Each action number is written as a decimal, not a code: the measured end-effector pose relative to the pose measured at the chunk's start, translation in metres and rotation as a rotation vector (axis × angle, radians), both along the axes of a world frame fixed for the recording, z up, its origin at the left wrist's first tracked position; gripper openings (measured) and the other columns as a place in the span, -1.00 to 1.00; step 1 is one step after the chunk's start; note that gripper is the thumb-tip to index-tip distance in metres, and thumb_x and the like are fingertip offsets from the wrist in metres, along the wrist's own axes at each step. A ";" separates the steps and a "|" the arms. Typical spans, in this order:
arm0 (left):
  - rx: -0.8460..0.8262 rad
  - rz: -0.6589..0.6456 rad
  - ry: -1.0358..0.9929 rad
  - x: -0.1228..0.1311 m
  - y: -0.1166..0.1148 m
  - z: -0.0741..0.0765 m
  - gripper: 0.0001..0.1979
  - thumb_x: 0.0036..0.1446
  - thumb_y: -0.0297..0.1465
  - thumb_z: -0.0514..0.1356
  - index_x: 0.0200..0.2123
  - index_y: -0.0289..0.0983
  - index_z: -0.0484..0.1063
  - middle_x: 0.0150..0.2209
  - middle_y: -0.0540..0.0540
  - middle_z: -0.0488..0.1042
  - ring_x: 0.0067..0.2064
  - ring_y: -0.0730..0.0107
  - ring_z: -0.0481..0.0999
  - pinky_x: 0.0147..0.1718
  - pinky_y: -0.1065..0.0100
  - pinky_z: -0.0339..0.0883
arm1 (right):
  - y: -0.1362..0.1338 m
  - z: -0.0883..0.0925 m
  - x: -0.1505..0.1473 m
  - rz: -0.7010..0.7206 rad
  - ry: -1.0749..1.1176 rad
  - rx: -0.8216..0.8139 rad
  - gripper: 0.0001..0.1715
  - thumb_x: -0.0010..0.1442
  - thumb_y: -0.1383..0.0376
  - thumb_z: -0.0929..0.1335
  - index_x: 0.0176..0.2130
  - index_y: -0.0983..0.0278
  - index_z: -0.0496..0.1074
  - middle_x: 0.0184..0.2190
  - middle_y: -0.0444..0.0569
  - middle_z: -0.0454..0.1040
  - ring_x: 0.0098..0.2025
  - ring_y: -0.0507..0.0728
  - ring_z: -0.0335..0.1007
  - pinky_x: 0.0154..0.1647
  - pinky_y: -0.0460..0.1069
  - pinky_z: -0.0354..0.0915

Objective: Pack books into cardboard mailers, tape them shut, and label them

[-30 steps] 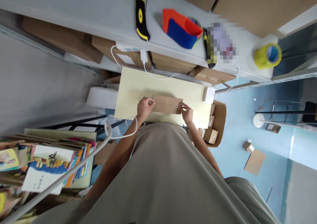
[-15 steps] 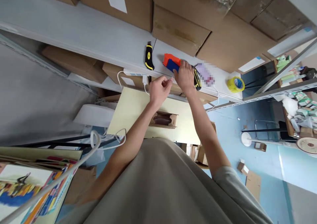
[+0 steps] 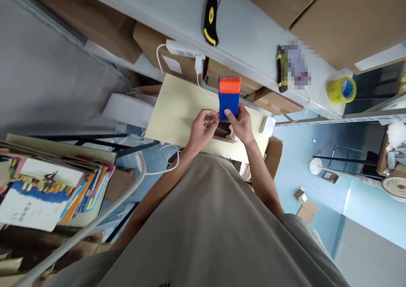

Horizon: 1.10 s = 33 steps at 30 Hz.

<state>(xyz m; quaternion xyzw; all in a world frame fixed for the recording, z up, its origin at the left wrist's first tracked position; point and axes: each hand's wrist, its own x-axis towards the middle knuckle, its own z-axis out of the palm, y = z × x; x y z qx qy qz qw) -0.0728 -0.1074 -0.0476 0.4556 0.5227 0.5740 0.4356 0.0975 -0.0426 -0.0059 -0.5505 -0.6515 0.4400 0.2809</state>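
My right hand (image 3: pixel 243 125) grips a blue-and-orange tape dispenser (image 3: pixel 229 103) by its lower end, thumb lying across the blue face. The dispenser stands upright in view, its toothed edge at the top. Close to its lower left side is my left hand (image 3: pixel 203 128), fingers curled and pinched together; whatever they hold is too small or hidden to make out. Below both hands, a small open cardboard box (image 3: pixel 232 135) with something dark brown inside lies on the cream tabletop (image 3: pixel 173 113), partly covered by the hands.
On the grey shelf (image 3: pixel 253 37) lie a black-and-yellow utility knife (image 3: pixel 211 18), another black-and-yellow tool (image 3: pixel 282 71) and a yellow tape roll (image 3: pixel 341 90). A white plug (image 3: pixel 198 64) and cable hang at the shelf's edge. Books (image 3: pixel 60 181) are piled at left.
My right hand has lifted the tape dispenser off the shelf and brought it down over the table, turned toothed edge up. My left hand has come back with it, still pinched. The view has tilted downward.
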 end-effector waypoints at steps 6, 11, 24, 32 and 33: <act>-0.130 -0.047 -0.035 -0.015 -0.040 0.005 -0.56 0.34 0.04 0.46 -0.07 -0.20 0.57 -0.11 -0.10 0.68 -0.12 0.28 0.68 -0.02 0.26 0.59 | -0.073 -0.024 -0.024 -0.155 0.188 -0.207 -0.05 0.26 -0.56 0.40 0.08 0.15 0.47 -0.02 0.06 0.65 0.06 0.26 0.57 0.18 0.16 0.56; -0.148 -0.103 0.004 -0.028 -0.053 0.007 -0.60 0.34 0.03 0.47 -0.12 -0.18 0.64 -0.13 -0.09 0.66 -0.12 0.27 0.66 -0.01 0.23 0.58 | -0.083 -0.019 -0.025 -0.117 0.128 -0.230 -0.06 0.29 -0.54 0.39 0.11 0.17 0.45 0.00 0.08 0.64 0.06 0.28 0.59 0.14 0.18 0.58; -0.376 -0.217 -0.247 -0.087 -0.004 -0.009 -0.48 0.13 0.07 0.57 -0.14 -0.25 0.72 -0.14 -0.16 0.72 -0.03 0.09 0.69 0.00 0.15 0.59 | -0.078 0.028 0.007 0.295 -0.341 -0.315 -0.17 0.33 -0.52 0.38 -0.01 0.13 0.38 -0.22 0.01 0.61 -0.26 0.26 0.52 -0.19 0.16 0.48; -0.495 -0.201 -0.354 -0.081 -0.014 -0.042 -0.58 0.09 -0.03 0.56 -0.24 -0.26 0.68 -0.25 -0.11 0.70 -0.17 0.21 0.66 -0.12 0.23 0.56 | -0.058 0.053 -0.018 0.389 -0.684 -0.413 -0.15 0.39 -0.50 0.30 -0.03 0.19 0.47 -0.26 0.05 0.64 -0.28 0.27 0.54 -0.25 0.09 0.33; -0.514 -0.172 -0.381 -0.078 -0.017 -0.047 -0.60 0.11 -0.04 0.55 -0.26 -0.26 0.67 -0.27 -0.10 0.69 -0.18 0.22 0.66 -0.14 0.23 0.55 | -0.054 0.055 -0.022 0.395 -0.734 -0.431 -0.16 0.41 -0.49 0.29 -0.04 0.19 0.49 -0.27 0.06 0.64 -0.28 0.27 0.55 -0.25 0.09 0.31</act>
